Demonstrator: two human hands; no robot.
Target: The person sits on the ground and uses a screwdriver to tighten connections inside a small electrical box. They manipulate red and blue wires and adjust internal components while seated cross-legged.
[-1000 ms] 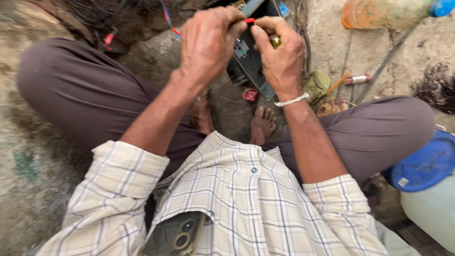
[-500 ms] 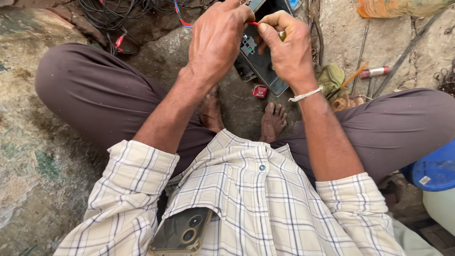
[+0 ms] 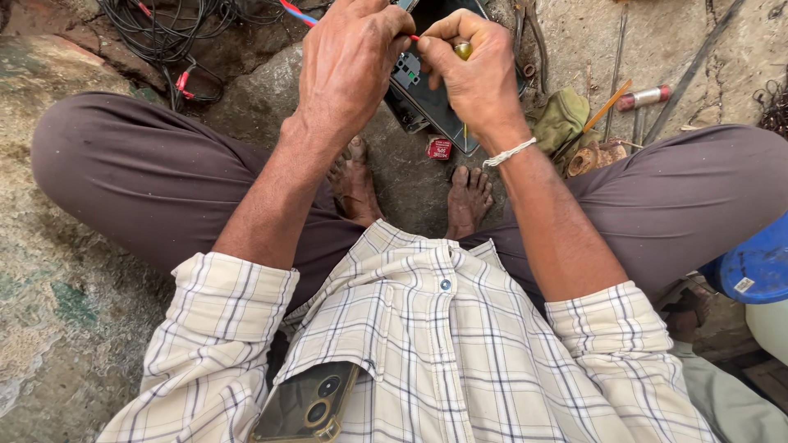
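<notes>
Ground: rough stone and dirt floor [image 3: 74, 344], which carries everything here; the person sits cross-legged on it, bare feet [image 3: 410, 184] at the middle.
Far left edge: a tangle of black cables [image 3: 168, 33] lies at the top left of the floor, well apart from the hands.
Left hand: the left hand [image 3: 349, 70] is raised over the top middle of the floor, fingers curled narrow and pinched on a thin red wire [image 3: 289, 8] that runs off up and left with a blue strand beside it.
Task's thing: the dark switch box [image 3: 427, 102] sits on the floor just beyond the feet, tilted, its grey socket block facing up, directly under both hands.
Right hand: the right hand [image 3: 476, 78], white thread band at the wrist, is closed tight round a yellow-handled screwdriver [image 3: 464, 51]; its tip is hidden, so whether it touches the box I cannot tell.
Small bits: a little red packet [image 3: 439, 148] lies beside the box's near edge; an olive cloth [image 3: 562, 119] and a red-tipped tool [image 3: 644, 97] lie to the right.
Far right edge: a blue lid [image 3: 759, 267].
Step in hand: seemingly preparing the wire end for the socket block.
Next move: it would call for steady guiding of the wire end into a terminal, held there while the screwdriver turns.
</notes>
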